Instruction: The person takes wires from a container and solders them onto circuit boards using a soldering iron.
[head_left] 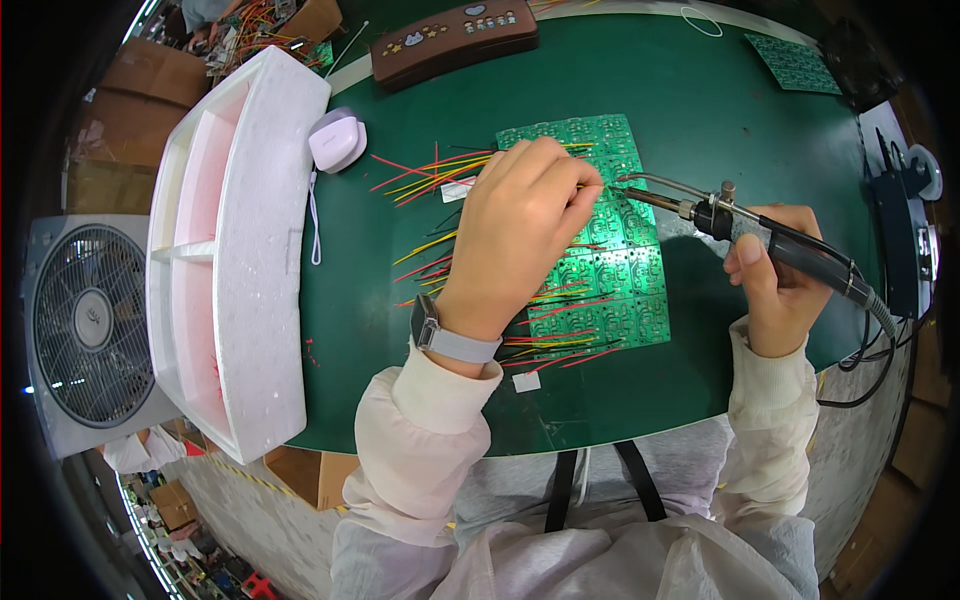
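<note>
A panel of green circuit boards point(632, 290) lies on the table in front of me. Thin red, yellow and black wires point(555, 343) run across its left part and stick out past the left edge. Over the panel's upper part, my left hand point(520, 225) has thumb and forefinger pinched together; what is between them is too small to make out. From the right, my right hand point(783, 285) grips a black soldering iron point(790, 250) with a thin curved metal tube along it. Its tip comes down at the board just right of my left fingertips.
A white foam box point(265, 260) with compartments stands at the left, beside a lilac case point(338, 140). A brown pencil case point(455, 42) lies at the back. Another green board point(793, 64) and a dark blue soldering unit point(897, 245) with cables are at the right. A fan point(95, 320) stands far left.
</note>
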